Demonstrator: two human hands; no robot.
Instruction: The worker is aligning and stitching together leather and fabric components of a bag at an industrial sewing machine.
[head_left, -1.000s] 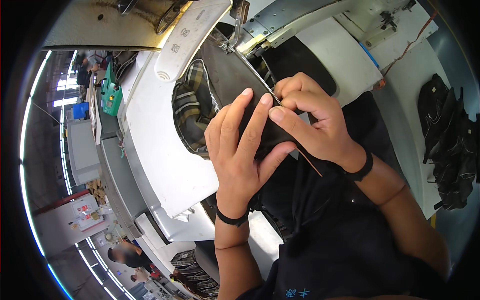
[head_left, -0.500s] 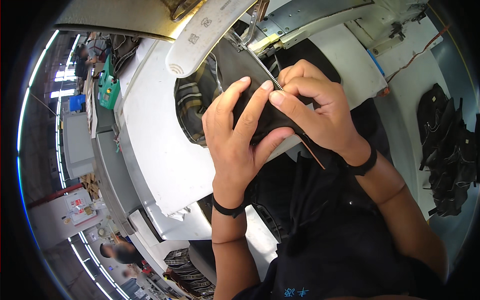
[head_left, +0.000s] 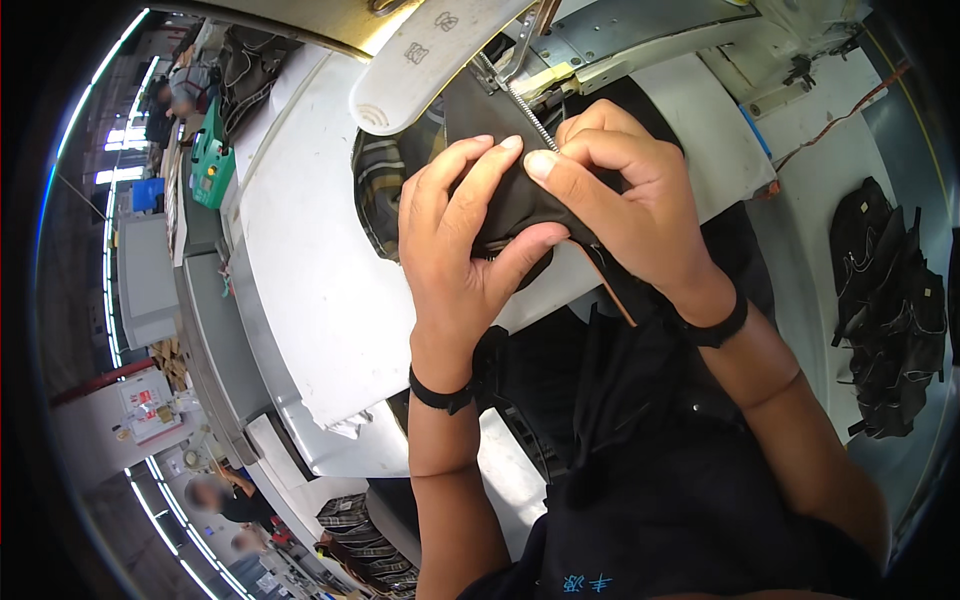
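Observation:
A dark brown fabric piece (head_left: 490, 205) lies under the sewing machine (head_left: 425, 65). A metal-toothed zipper (head_left: 532, 118) runs along it up to the presser foot area. Spread across the cloth, my left hand (head_left: 450, 220) presses it with fingertips and thumb apart. My right hand (head_left: 640, 195) pinches the zipper edge between thumb and curled fingers. Left of the cloth, striped plaid lining (head_left: 378, 185) shows beneath the machine's arm. From below my right hand a thin brown strip (head_left: 608, 287) hangs toward my lap. The needle point is not clearly visible.
The white worktable (head_left: 300, 250) extends left of the machine. Dark cloth pieces (head_left: 890, 310) are heaped at the right. A green device (head_left: 212, 160) stands beyond the table's left side, with people (head_left: 235, 500) farther off. Folded striped cloth (head_left: 360, 540) lies lower left.
Both hands have come closer to the presser foot with the fabric, and less zipper shows between them. My left fingertips have drawn a little away from my right thumb. The view has shifted slightly.

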